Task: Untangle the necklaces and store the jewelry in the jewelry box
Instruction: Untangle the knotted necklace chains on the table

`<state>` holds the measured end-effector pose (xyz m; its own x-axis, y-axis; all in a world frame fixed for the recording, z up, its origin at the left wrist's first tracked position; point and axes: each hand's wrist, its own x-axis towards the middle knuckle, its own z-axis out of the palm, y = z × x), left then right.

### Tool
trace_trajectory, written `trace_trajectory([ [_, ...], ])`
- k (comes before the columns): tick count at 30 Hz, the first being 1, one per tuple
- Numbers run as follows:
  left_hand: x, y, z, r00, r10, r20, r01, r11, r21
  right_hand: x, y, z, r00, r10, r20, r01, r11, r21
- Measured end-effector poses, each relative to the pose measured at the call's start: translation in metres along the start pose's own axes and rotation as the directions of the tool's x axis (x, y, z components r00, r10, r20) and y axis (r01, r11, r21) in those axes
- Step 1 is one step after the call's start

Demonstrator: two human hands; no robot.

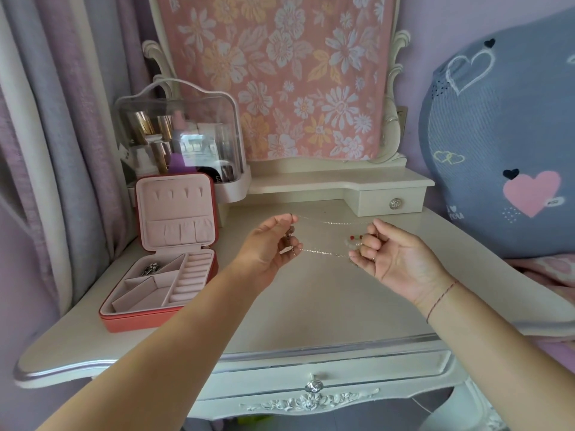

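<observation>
A thin silver necklace chain (323, 252) is stretched in two strands between my hands above the dressing table. My left hand (273, 247) pinches its left end with curled fingers. My right hand (392, 253) grips the right end in a loose fist. Small jewelry with red beads (354, 239) lies on the table just behind my right fingers. The red jewelry box (124, 318) stands open at the left, its pink lid upright; a silvery piece (151, 269) lies in its back-left compartment.
The cream dressing table (311, 312) has a small drawer (392, 202) at the back right. A clear cosmetics case (177, 132) stands behind the box. A grey heart-print pillow (504, 144) leans at the right, curtains hang at the left.
</observation>
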<state>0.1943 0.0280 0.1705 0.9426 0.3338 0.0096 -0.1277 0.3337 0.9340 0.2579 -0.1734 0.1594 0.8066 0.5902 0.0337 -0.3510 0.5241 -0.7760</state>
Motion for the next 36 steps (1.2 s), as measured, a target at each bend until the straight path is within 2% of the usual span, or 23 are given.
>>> trace_trajectory([
  [2,-0.002,0.003,-0.001,1.000,-0.003,0.003,0.003,0.999,0.048,-0.002,0.001,0.001,0.999,0.003,-0.049,-0.005,0.999,-0.037],
  [7,-0.004,0.008,-0.007,0.999,0.004,-0.034,0.003,0.981,0.194,-0.004,0.001,-0.003,0.999,-0.014,-0.043,0.006,0.983,-0.183],
  [12,-0.006,0.011,-0.007,0.993,0.108,-0.051,-0.079,0.913,0.400,-0.005,0.000,-0.006,0.999,-0.013,-0.048,-0.002,0.952,-0.305],
  [18,-0.005,0.010,-0.009,0.984,0.164,-0.068,-0.108,0.855,0.508,-0.009,-0.003,-0.006,0.998,-0.016,-0.065,-0.017,0.877,-0.479],
  [21,-0.005,0.008,-0.007,0.986,0.159,-0.055,-0.109,0.856,0.505,-0.009,-0.002,-0.007,0.998,-0.016,-0.061,-0.020,0.841,-0.541],
  [24,-0.007,0.007,-0.003,0.995,0.089,-0.051,-0.059,0.901,0.429,-0.008,-0.001,-0.006,0.998,-0.010,-0.058,-0.024,0.830,-0.557],
  [28,-0.008,0.007,-0.003,0.998,0.040,-0.047,-0.015,0.899,0.437,-0.004,0.000,-0.009,0.996,-0.042,-0.077,-0.013,0.798,-0.603],
  [33,-0.013,0.008,0.003,1.000,-0.009,-0.015,0.015,0.905,0.426,-0.003,0.008,-0.006,0.984,-0.121,-0.134,-0.021,0.660,-0.751],
  [36,-0.015,0.009,0.008,1.000,-0.027,0.014,0.018,0.902,0.430,-0.001,0.015,0.000,0.981,-0.147,-0.122,-0.004,0.622,-0.783],
])
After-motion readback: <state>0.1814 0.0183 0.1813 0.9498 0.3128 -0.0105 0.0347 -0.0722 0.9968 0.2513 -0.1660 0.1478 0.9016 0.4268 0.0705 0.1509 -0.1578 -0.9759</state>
